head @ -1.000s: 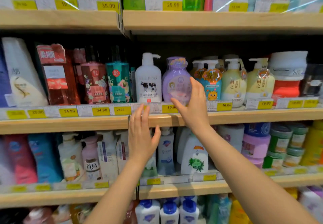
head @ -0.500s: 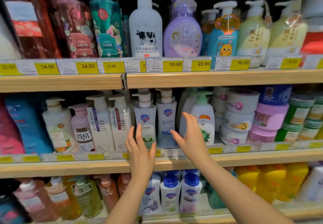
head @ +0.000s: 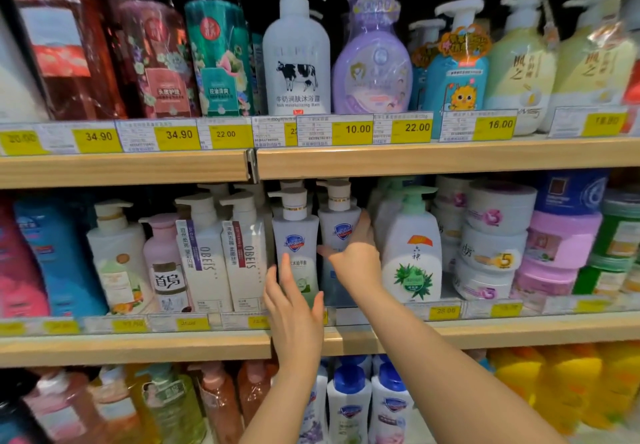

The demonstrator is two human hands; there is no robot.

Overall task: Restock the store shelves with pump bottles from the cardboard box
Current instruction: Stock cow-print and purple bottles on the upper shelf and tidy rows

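Shop (price tags [head: 358,129], stocked shelves [head: 433,158])

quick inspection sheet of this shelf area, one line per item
surface: middle wooden shelf, full row of products, yellow price tags along its front edge
job's things: two white Safeguard pump bottles, left one and right one, upright side by side; cardboard box not in view
clutter: white aloe pump bottle right of them, OBEIS bottles to the left, stacked cream jars further right
grippers: left hand open in front of the left bottle; right hand open, fingers at the right bottle's side; neither hand holds anything
cables: nothing seen
surroundings: upper shelf and a lower shelf of bottles, both stocked
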